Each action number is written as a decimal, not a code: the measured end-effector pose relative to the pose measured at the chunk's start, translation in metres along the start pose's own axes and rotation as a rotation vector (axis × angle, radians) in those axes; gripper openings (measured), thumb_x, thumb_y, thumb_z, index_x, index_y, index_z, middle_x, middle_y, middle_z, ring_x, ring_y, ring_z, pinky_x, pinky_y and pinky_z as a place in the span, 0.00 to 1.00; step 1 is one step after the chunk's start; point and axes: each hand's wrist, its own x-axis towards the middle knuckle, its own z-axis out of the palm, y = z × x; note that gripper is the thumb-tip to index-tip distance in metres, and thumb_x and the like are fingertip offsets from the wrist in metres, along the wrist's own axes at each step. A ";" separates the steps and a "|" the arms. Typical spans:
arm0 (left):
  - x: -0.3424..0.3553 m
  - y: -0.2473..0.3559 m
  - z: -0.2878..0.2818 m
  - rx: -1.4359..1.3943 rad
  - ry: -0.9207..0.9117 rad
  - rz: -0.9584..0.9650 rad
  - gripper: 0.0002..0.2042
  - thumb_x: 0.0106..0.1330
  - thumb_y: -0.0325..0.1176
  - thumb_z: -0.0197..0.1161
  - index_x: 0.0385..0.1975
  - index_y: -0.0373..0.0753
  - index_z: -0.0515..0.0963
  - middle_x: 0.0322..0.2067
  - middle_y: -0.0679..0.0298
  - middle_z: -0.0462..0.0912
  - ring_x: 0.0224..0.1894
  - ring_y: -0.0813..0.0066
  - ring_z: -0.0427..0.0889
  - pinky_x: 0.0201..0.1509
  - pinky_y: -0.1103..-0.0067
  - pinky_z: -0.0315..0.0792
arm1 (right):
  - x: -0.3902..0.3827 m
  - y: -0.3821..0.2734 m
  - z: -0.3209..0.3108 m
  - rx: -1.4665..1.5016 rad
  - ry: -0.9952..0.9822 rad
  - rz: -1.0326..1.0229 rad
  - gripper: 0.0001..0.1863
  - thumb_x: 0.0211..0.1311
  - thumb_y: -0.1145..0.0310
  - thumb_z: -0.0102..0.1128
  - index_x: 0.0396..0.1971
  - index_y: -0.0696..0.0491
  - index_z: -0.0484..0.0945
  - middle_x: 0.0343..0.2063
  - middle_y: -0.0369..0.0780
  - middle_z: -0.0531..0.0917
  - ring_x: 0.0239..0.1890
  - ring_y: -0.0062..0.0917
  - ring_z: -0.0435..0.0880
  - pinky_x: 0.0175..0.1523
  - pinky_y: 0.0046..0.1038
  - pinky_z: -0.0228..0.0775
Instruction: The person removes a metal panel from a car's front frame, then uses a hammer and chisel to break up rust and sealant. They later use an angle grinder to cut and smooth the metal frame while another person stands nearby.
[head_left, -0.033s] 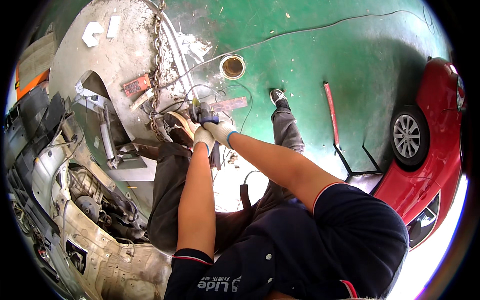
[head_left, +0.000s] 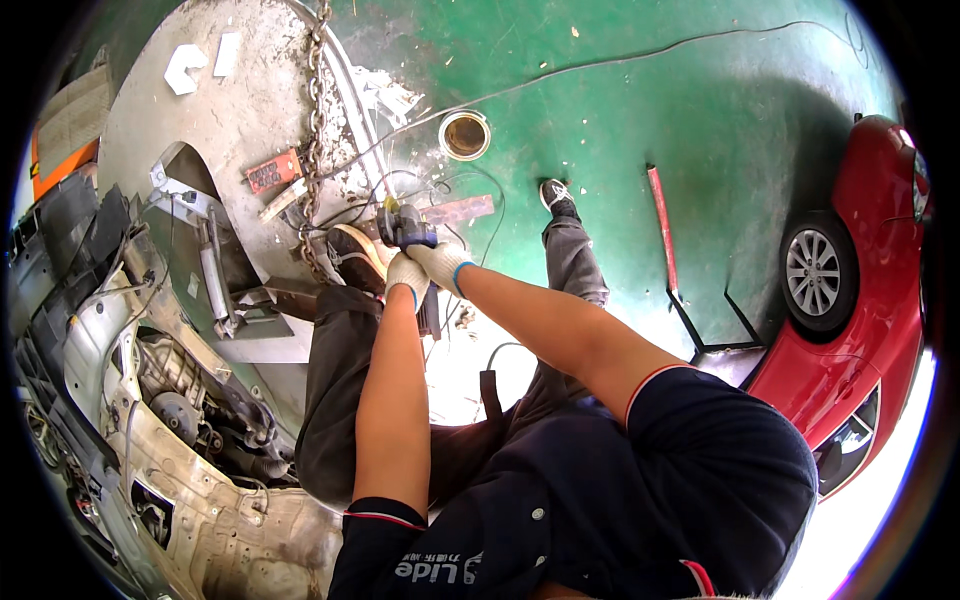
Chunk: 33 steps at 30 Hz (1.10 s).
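Observation:
An angle grinder (head_left: 414,232) with a dark and blue body sits at the front of my two gloved hands. My right hand (head_left: 440,265), in a white knit glove with a blue cuff, is closed round its rear part. Pressed close beside it, my left hand (head_left: 404,274) in a matching glove is also closed on the tool. Its fingers are partly hidden. The grinder's disc end points away from me, near a flat reddish metal strip (head_left: 462,208) on the floor. Just left of the tool is my shoe (head_left: 352,252).
A rusty chain (head_left: 313,130) runs over a pale platform (head_left: 235,110), beside a red box (head_left: 272,170). A round tin (head_left: 465,134) and a cable (head_left: 620,60) lie on the green floor. A stripped car body (head_left: 180,400) stands left; a red car (head_left: 870,300) and red bar (head_left: 662,225) are right.

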 end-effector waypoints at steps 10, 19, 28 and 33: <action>0.004 -0.002 0.013 -0.334 -0.012 -0.079 0.16 0.74 0.31 0.48 0.53 0.46 0.82 0.53 0.60 0.86 0.58 0.68 0.82 0.59 0.72 0.74 | -0.004 0.003 0.002 0.033 0.026 0.007 0.37 0.57 0.42 0.63 0.51 0.62 0.84 0.44 0.49 0.87 0.43 0.36 0.87 0.43 0.37 0.82; 0.001 -0.002 0.006 -0.318 -0.059 -0.128 0.14 0.73 0.34 0.52 0.53 0.44 0.81 0.50 0.58 0.87 0.54 0.63 0.85 0.54 0.69 0.78 | -0.008 0.002 0.002 0.050 0.028 0.027 0.37 0.58 0.43 0.65 0.53 0.62 0.83 0.45 0.48 0.87 0.43 0.35 0.87 0.45 0.37 0.81; 0.000 0.001 -0.017 -0.076 -0.059 -0.032 0.16 0.74 0.32 0.49 0.56 0.48 0.81 0.55 0.65 0.85 0.58 0.68 0.82 0.59 0.71 0.75 | 0.009 0.005 0.002 0.037 0.000 0.011 0.36 0.58 0.42 0.62 0.50 0.62 0.84 0.42 0.48 0.88 0.40 0.34 0.88 0.41 0.37 0.81; -0.019 0.011 -0.024 0.417 -0.129 0.180 0.17 0.73 0.34 0.51 0.58 0.52 0.81 0.58 0.67 0.84 0.60 0.72 0.82 0.59 0.72 0.75 | -0.006 0.012 0.007 0.067 0.019 0.019 0.36 0.58 0.42 0.63 0.49 0.63 0.85 0.42 0.48 0.88 0.40 0.34 0.88 0.41 0.37 0.80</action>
